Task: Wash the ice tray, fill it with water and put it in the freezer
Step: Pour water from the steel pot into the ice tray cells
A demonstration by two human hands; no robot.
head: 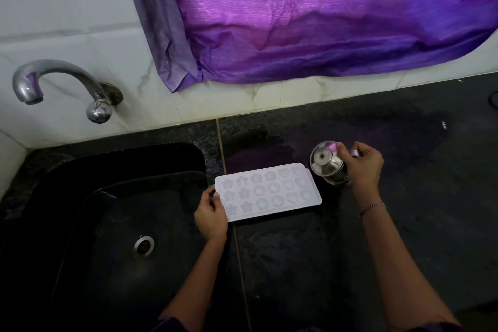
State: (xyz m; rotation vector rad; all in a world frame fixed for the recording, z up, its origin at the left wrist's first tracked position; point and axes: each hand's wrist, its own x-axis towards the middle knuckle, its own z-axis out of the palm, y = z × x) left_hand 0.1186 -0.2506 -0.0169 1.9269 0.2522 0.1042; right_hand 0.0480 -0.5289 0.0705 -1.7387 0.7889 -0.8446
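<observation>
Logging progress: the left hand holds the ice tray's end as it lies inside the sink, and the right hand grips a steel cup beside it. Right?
Not quite. The head view shows the ice tray lying on the counter right of the sink, not inside it. The left hand holds its end, and the right hand grips the steel cup beside it.

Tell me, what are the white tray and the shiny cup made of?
The ice tray looks like plastic, maybe silicone: it is pale, matte and slightly see-through, with moulded star and flower pockets. The cup looks like polished steel: its silvery surface gleams and mirrors the light.
</observation>
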